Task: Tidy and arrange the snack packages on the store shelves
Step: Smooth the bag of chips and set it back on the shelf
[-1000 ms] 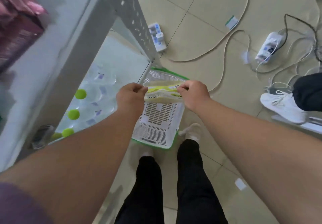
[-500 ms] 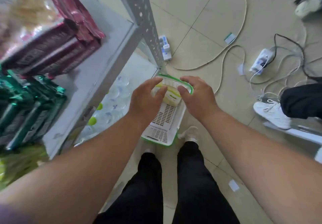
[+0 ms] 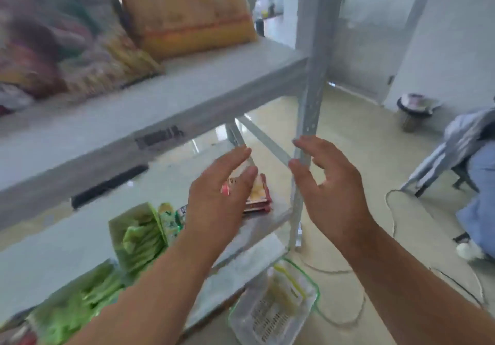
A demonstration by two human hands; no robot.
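Note:
My left hand (image 3: 222,197) and my right hand (image 3: 325,192) are raised side by side, fingers spread, holding nothing, in front of the grey shelf post (image 3: 308,119). Just behind my left hand a stack of red snack packs (image 3: 258,197) lies on the middle shelf (image 3: 270,218). Green snack packs (image 3: 142,240) stand further left on that shelf. The upper shelf (image 3: 166,98) carries a big orange-yellow bag (image 3: 192,15) and blurred colourful bags (image 3: 53,49). A yellowish pack (image 3: 284,288) lies in the white basket (image 3: 276,315) on the floor.
A seated person (image 3: 479,183) in pale blue is at the right edge. White cables (image 3: 391,210) trail across the tiled floor. A small dark stool with a bowl (image 3: 415,106) stands by the far wall.
The view has swung up from the floor to the shelves. Both hands let go of the yellowish pack, left it in the basket, and rose open to middle-shelf height.

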